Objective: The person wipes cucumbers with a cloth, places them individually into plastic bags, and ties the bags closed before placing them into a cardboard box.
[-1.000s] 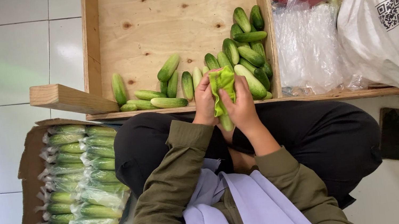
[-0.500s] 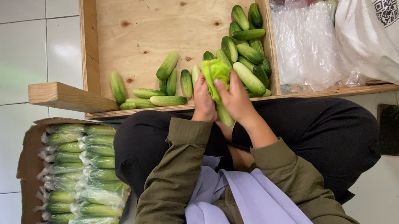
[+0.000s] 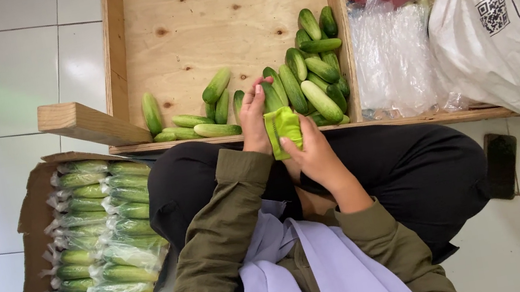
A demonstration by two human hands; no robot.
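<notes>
- Comparing this moment with the two earlier views: the bright green bundle [image 3: 284,131] has come down from beside the loose cucumbers to the near edge of the wooden tray [image 3: 216,12], and it now reads as one compact block instead of a loose, spread shape.
- Judgement: the wrapping or closing of this bundle appears to be well along, as it looks tightly gathered.
- Left hand [image 3: 254,120]: closed on the left side of the bundle, fingertips reaching up to touch the cucumbers behind it.
- Right hand [image 3: 312,152]: clamped on the lower right side of the bundle, palm under it.
- Both hands stand together at frame centre, over the tray's front rail and the lap.
- Bundle appearance: vivid lime green, roughly rectangular, upright, glossy like a film wrap; the contents cannot be told.
- Loose cucumbers [image 3: 314,70]: piled in the tray's right corner, with a thinner row trailing left along the front rail.
- Cardboard box [image 3: 31,226]: at lower left on the tiled floor, filled with rows of cucumbers bagged in clear film.
- Stack of clear plastic bags [image 3: 393,60]: right of the tray, just beside a large white sack [image 3: 506,20].
</notes>
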